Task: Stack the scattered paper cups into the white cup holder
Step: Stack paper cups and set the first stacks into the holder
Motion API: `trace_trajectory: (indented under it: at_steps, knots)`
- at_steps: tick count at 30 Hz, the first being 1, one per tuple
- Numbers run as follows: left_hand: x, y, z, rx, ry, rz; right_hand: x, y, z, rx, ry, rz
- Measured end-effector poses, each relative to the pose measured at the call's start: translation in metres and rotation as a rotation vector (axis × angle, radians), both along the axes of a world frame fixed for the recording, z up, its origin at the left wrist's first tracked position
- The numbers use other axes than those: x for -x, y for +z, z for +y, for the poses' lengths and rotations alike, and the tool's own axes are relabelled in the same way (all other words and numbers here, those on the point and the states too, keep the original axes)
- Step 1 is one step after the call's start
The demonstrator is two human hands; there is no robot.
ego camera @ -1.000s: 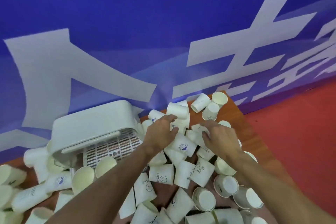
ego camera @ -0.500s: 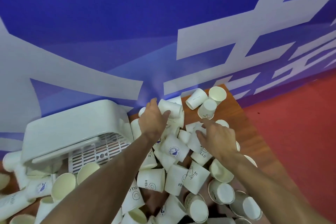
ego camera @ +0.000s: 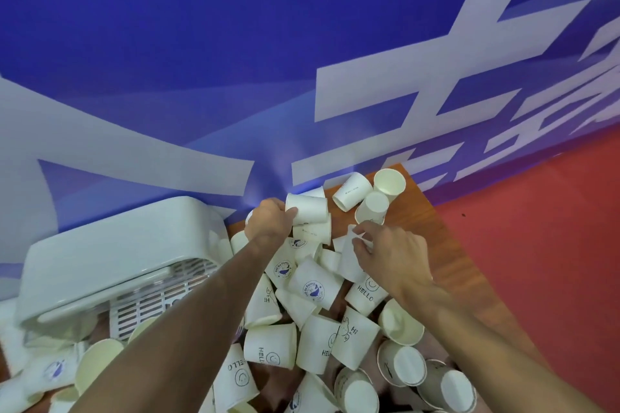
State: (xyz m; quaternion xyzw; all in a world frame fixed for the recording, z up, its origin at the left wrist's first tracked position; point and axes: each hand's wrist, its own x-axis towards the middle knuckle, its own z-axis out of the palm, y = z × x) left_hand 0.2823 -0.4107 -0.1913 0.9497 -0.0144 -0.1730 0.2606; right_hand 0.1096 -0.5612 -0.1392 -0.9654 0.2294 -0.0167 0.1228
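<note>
At the far end of the wooden surface (ego camera: 439,245), against the blue banner wall (ego camera: 201,43), I have both hands in the heap of paper cups. My left hand (ego camera: 268,221) is curled round the side wall of a plain cup (ego camera: 308,209) lying on its side atop the pile. My right hand (ego camera: 389,255) pinches another cup (ego camera: 349,261) at its edge with the fingertips (ego camera: 357,236).

I judge these cups to be very light, with thin walls that dent under a firm squeeze. The rolled rim looks like the stiffest part. I would grip low on the wall with a gentle wrap, or pinch the rim, and not press the middle. Loose ones will probably roll and slide over each other when nudged.

The count: one white cup holder (ego camera: 117,255), lying left of the pile with its slotted grille showing. Three cups form a small group at the far corner (ego camera: 372,198). The rest overlap too much for an exact tally, but I make it well over two dozen, spread from the holder's foot across to the right edge. None that I can see sits stacked in the holder.
</note>
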Motion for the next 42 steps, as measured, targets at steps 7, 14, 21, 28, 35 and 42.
trace_trajectory:
  at_steps: [7, 14, 21, 28, 35, 42]
  knots:
    - [0.021, 0.022, 0.013, 0.158, -0.066, -0.119, 0.007, 0.013, 0.003, 0.009, 0.01, -0.026]
    - [0.051, 0.088, 0.078, -0.059, -0.485, -0.417, -0.013, 0.038, 0.047, 0.021, 0.154, -0.098]
    - [0.087, 0.139, 0.188, -0.18, -0.565, -0.532, -0.019, 0.054, 0.142, -0.07, 0.271, -0.162]
    - [0.121, 0.152, 0.308, -0.229, -0.661, -0.558, 0.002, 0.044, 0.243, -0.15, 0.415, -0.173]
    - [0.125, 0.123, 0.375, -0.386, -0.673, -0.555, 0.008, 0.021, 0.292, -0.208, 0.534, -0.263]
    - [0.12, 0.093, 0.383, -0.358, -0.678, -0.569, 0.002, 0.001, 0.3, -0.232, 0.522, -0.287]
